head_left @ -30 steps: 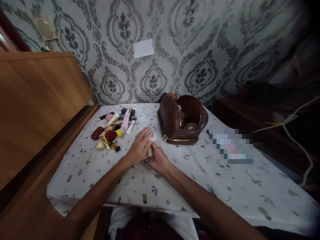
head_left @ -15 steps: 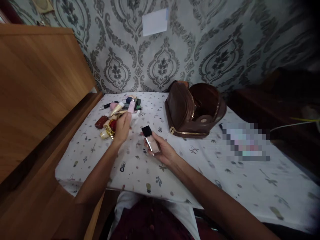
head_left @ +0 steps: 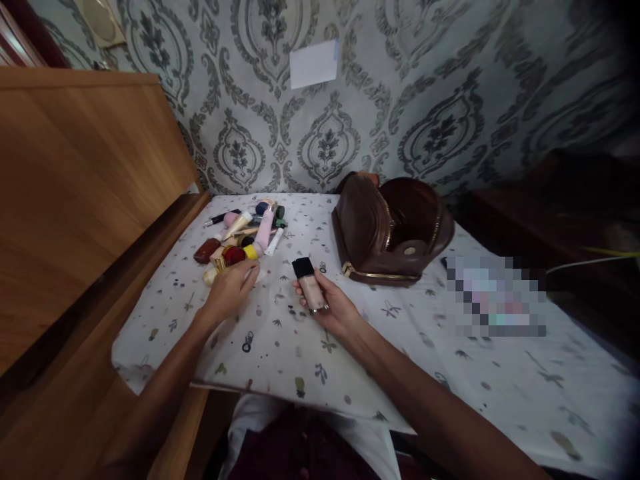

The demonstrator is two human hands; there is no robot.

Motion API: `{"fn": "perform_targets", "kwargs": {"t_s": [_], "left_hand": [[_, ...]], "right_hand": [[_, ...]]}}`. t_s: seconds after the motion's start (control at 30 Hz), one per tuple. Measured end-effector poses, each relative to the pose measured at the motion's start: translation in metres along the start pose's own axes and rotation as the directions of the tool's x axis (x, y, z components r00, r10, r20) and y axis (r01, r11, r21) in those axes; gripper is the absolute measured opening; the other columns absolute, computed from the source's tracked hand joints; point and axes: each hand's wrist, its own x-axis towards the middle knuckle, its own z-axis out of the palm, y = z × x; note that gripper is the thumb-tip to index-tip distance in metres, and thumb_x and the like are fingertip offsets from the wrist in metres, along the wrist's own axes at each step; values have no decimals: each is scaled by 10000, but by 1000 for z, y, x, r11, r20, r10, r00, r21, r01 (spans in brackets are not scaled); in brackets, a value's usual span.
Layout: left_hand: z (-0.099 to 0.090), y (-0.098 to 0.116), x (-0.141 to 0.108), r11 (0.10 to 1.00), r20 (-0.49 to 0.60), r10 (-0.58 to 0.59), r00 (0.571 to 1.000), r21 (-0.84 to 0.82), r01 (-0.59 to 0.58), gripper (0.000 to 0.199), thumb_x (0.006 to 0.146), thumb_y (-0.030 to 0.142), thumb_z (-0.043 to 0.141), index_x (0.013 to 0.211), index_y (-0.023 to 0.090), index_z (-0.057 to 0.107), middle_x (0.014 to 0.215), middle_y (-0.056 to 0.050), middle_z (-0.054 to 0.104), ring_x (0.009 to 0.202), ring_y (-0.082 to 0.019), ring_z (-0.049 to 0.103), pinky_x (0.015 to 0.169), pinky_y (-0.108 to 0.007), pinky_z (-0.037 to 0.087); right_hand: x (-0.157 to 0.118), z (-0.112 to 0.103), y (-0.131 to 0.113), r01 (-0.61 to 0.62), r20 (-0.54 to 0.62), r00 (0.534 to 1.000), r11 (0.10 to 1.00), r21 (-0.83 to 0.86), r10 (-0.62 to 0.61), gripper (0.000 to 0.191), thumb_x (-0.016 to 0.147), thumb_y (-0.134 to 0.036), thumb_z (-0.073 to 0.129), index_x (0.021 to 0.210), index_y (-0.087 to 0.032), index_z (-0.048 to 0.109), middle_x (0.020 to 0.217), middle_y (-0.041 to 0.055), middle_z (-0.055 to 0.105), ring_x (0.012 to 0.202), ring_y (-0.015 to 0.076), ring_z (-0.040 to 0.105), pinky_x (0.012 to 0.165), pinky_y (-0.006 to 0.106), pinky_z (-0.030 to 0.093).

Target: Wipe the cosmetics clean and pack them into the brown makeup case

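Note:
My right hand (head_left: pixel 337 307) is wrapped round a foundation bottle (head_left: pixel 313 293) of clear glass with beige liquid and a square black cap (head_left: pixel 303 267), tilted over the table. Fingers stretched out and thumb a little apart, my left hand (head_left: pixel 230 290) hovers at the front edge of a pile of cosmetics; I see nothing held in it. Beside its fingers lie a red round item (head_left: pixel 233 255), a yellow cap (head_left: pixel 251 252) and a gold-trimmed item (head_left: pixel 211 275) it partly covers. Farther back are a pink bottle (head_left: pixel 265 231), a white tube (head_left: pixel 275 241), a cream tube (head_left: pixel 238 225) and a brown-red case (head_left: pixel 206 251).
An unzipped brown leather bag (head_left: pixel 365 223) stands at the back right of the table (head_left: pixel 280 373), which has a patterned white cloth. A blurred-out flat object (head_left: pixel 490 297) lies farther right. A wooden cabinet (head_left: pixel 90 167) borders the left, and a patterned wall (head_left: pixel 325 143) the back.
My left hand has drawn back from over the pile, down and leftward, uncovering the pink bottle and yellow cap. The foundation bottle stays in my right hand. The view has tilted slightly.

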Motion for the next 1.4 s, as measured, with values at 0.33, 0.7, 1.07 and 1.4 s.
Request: {"fn": "perform_targets", "kwargs": {"t_s": [0.33, 0.7, 1.07, 1.4], "left_hand": [[57, 64, 37, 846, -181, 310, 933, -395, -358, 345, 993, 341, 421, 1198, 169, 639, 1351, -140, 577, 1274, -262, 522, 1082, -409, 407], [77, 43, 52, 652, -173, -39, 984, -751, -106, 421, 973, 520, 430, 830, 170, 617, 700, 17, 520, 686, -141, 488, 658, -245, 412], [77, 45, 45, 599, -62, 106, 992, -792, -114, 424, 934, 552, 493, 1100, 180, 613, 991, -29, 649, 936, -171, 581, 871, -263, 438], [81, 44, 44, 688, -172, -114, 979, -724, -47, 452, 946, 614, 433, 757, 204, 436, 620, 50, 408, 584, -113, 432, 558, -237, 376]], "right_hand": [[13, -11, 8, 22, 32, 999, 985, 171, -28, 135, 942, -261, 575, 854, -173, 629, 654, -7, 691, 533, 127, 626, 456, 213, 507], [2, -3, 9, -130, 90, 987, 992, 0, 129, 358, 974, -410, 510, 774, -130, 608, 617, 44, 639, 469, 91, 556, 343, 142, 389], [1, -10, -4, -198, 200, 965, 972, 126, 171, 378, 1017, -375, 401, 854, -106, 610, 700, 78, 663, 494, 74, 510, 347, 111, 386], [2, -3, 6, -123, 69, 991, 986, 117, 115, 183, 963, -296, 516, 892, -164, 621, 680, 32, 675, 592, 143, 626, 462, 208, 509]]}}
